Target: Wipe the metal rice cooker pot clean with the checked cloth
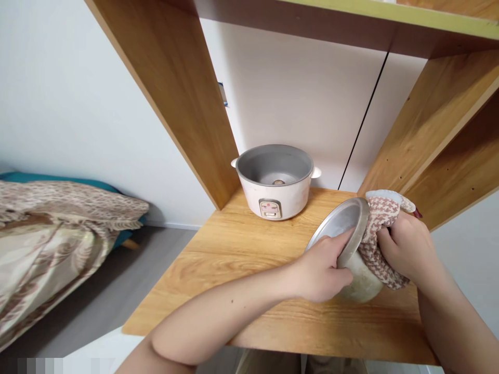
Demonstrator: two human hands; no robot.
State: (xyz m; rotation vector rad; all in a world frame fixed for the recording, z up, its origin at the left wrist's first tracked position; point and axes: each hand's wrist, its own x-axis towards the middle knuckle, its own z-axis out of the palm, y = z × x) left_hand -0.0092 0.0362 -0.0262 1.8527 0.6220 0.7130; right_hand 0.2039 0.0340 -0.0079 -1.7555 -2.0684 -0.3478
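Observation:
A metal rice cooker inner pot is tilted on its side over the right part of the wooden desk. My left hand grips its rim, with fingers inside and the thumb outside. A brown-and-white patterned cloth is bunched in my right hand and pressed against the pot's outer wall. Behind them, the white rice cooker body stands upright without a lid. Its grey inside and round heating centre show.
The wooden desk has upright side panels and a shelf overhead. A white wall panel closes the back. To the left, a low bed or couch carries patterned covers above a grey floor.

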